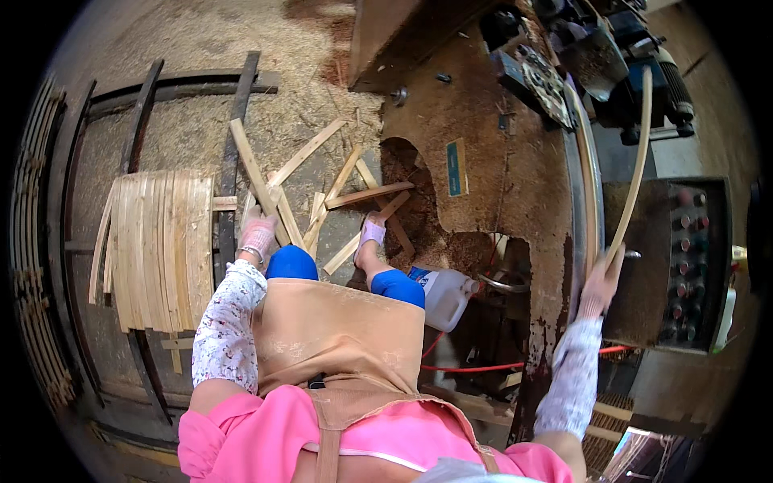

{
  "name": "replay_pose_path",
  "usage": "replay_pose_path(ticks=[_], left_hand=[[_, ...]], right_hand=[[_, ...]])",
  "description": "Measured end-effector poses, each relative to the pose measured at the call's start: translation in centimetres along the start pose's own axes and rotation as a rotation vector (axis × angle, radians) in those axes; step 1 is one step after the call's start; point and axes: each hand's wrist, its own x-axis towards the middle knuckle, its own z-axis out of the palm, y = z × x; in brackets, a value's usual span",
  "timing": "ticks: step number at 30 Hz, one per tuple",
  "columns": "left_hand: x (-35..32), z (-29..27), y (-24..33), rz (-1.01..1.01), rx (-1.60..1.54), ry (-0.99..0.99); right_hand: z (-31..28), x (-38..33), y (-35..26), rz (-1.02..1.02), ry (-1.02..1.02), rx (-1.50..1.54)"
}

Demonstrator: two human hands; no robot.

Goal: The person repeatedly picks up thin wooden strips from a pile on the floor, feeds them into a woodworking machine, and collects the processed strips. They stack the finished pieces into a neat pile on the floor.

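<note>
**Both hands on wood strips at the machine**

I am closing my right hand (pixel 600 283), at the right of the frame, around the lower end of a long curved wood strip (pixel 636 161); my fingers are wrapping it, pressed together, and the strip is arching up toward the machine (pixel 612 56) at the upper right. My left hand (pixel 258 235), gloved, left of centre, is resting down on the loose strips (pixel 322 189) lying crossed on the sawdust floor; I cannot tell how far its fingers are spread. A stack of slats (pixel 161 249) is sitting just beside it to the left. A white jug (pixel 447 294) is lying by my knee.
</note>
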Motion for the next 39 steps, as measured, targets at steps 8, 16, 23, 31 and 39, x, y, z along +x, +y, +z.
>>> replay_pose_path(ticks=[8, 16, 23, 31, 39], left_hand=[[-0.1, -6.3, -5.9, -0.184, 0.475, 0.165], [-0.7, -9.6, -13.4, -0.351, 0.793, 0.111], [1.6, -6.4, -21.1, -0.279, 0.839, 0.351], [1.9, -13.0, -5.0, -0.182, 0.066, 0.225], [-8.2, -6.5, 31.4, 0.442, -1.33, -0.183]], right_hand=[[8.3, 8.8, -2.0, -0.07, -0.069, -0.241], [-12.3, -13.1, 2.0, 0.37, -0.064, -0.317], [-5.0, -8.2, -4.6, 0.352, -0.151, -0.509], [4.0, 3.9, -0.6, 0.223, -0.17, -0.02], [12.4, -5.2, -18.0, -0.294, -0.665, 0.116]])
